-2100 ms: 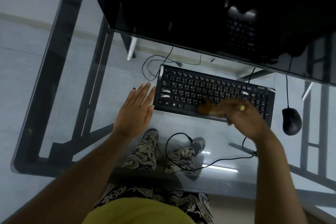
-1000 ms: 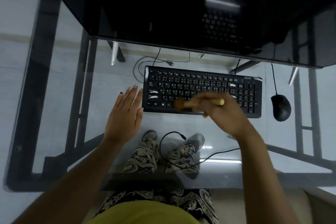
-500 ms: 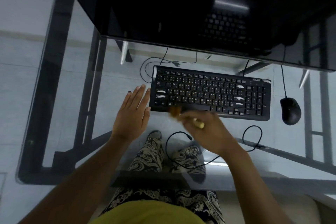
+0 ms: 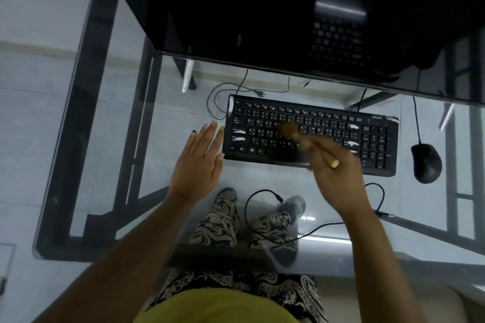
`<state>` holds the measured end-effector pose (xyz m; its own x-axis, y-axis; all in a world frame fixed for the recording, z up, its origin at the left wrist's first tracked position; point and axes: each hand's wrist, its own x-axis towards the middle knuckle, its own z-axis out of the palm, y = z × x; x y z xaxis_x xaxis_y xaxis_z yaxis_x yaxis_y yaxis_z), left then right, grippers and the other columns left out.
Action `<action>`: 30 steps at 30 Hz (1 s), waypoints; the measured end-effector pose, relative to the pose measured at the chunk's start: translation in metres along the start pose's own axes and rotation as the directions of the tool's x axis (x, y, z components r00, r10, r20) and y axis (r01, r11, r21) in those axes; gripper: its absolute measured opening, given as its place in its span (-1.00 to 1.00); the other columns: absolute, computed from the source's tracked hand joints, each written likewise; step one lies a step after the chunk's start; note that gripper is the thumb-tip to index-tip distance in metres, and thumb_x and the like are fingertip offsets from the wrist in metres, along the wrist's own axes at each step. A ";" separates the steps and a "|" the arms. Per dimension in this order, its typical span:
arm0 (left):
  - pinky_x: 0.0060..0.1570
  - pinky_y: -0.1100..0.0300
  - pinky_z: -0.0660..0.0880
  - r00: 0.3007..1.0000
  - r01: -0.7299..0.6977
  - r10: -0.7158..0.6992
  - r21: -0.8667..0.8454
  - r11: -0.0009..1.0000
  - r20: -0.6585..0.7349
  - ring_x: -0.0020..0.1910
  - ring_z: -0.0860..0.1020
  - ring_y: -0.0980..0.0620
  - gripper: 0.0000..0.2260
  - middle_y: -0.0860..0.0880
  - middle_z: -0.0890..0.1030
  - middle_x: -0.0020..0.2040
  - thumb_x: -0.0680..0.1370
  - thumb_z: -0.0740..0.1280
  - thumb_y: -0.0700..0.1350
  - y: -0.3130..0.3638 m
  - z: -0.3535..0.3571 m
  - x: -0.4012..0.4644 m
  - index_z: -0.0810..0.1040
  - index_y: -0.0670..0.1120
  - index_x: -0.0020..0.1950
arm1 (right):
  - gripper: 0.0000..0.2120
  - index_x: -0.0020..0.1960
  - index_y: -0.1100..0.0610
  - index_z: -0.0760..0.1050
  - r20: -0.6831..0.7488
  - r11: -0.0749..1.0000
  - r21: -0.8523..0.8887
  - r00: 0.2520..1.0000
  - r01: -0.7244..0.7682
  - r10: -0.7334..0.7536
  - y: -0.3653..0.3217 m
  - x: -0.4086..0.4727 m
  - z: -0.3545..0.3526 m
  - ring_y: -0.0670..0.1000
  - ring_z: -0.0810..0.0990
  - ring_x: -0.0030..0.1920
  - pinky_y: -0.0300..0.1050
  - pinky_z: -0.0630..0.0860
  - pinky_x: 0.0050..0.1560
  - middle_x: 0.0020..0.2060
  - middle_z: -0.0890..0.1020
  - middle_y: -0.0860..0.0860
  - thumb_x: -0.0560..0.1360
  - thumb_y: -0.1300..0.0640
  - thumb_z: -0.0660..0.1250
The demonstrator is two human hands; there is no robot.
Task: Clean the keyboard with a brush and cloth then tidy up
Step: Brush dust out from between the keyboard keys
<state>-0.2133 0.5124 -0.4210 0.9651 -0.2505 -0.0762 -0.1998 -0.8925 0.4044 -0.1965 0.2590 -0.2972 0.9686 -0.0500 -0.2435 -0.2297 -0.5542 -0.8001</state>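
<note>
While the black keyboard [image 4: 309, 136] lies toward the far edge of the glass bench [image 4: 110, 155], the right hand [image 4: 334, 178] has its fingers closed around a wooden-handled brush [image 4: 305, 139], bristles over the middle keys. The left hand [image 4: 198, 162] rests flat, fingers extended, touching the keyboard's left end. A black mouse [image 4: 426, 162] sits beside its right end.

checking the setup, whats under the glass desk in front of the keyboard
Through the glass desk show patterned trouser legs, two shoes and the dark frame. A loose cable lies there. The forearms cover the rest.
</note>
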 end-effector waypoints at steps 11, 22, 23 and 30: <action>0.50 -0.07 0.08 1.000 -0.007 0.008 -0.017 1.000 0.028 0.54 0.09 -0.05 -0.51 -0.16 0.19 0.54 0.64 -0.04 -0.02 0.000 -0.003 0.001 0.13 -0.18 0.54 | -0.84 0.00 -0.02 0.66 -0.039 0.962 -0.269 0.999 -0.037 0.028 0.009 0.003 -0.035 -0.04 0.62 -0.17 -0.20 0.48 -0.17 -0.13 0.70 -0.05 0.56 0.13 0.31; 0.50 -0.06 0.02 0.975 -0.222 0.222 -0.014 0.975 0.010 0.55 0.07 -0.09 -0.51 -0.17 0.16 0.54 0.63 0.07 -0.04 0.078 -0.005 0.027 0.17 -0.20 0.53 | -0.78 0.09 0.02 0.63 0.135 0.947 -0.321 0.988 -0.027 0.074 0.013 0.013 -0.052 0.00 0.60 -0.13 -0.17 0.46 -0.14 -0.12 0.68 0.03 0.58 -0.02 0.26; 0.50 -0.04 0.05 0.968 -0.249 0.248 0.003 0.969 0.028 0.54 0.10 -0.10 -0.52 -0.18 0.20 0.53 0.63 0.06 -0.04 0.087 -0.002 0.029 0.20 -0.21 0.52 | -0.79 0.04 0.00 0.65 0.246 0.955 -0.269 0.950 -0.125 0.194 0.012 0.014 -0.057 -0.04 0.61 -0.15 -0.17 0.49 -0.13 -0.15 0.69 -0.03 0.57 -0.03 0.27; 0.33 0.05 0.37 0.967 -0.253 0.251 0.049 0.966 0.050 0.30 0.48 -0.11 -0.60 -0.17 0.49 0.35 0.60 0.11 -0.08 0.126 0.006 0.036 0.48 -0.23 0.35 | -0.81 -0.01 -0.04 0.67 0.129 0.965 0.128 0.968 -0.230 0.214 0.024 0.060 -0.060 0.02 0.67 -0.12 -0.05 0.61 -0.16 -0.14 0.71 -0.09 0.55 0.09 0.28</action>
<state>-0.2050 0.3892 -0.3781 0.8744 -0.4849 -0.0179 -0.4459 -0.8173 0.3649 -0.1381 0.1927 -0.2981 0.8764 -0.0596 -0.4779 -0.4569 -0.4164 -0.7860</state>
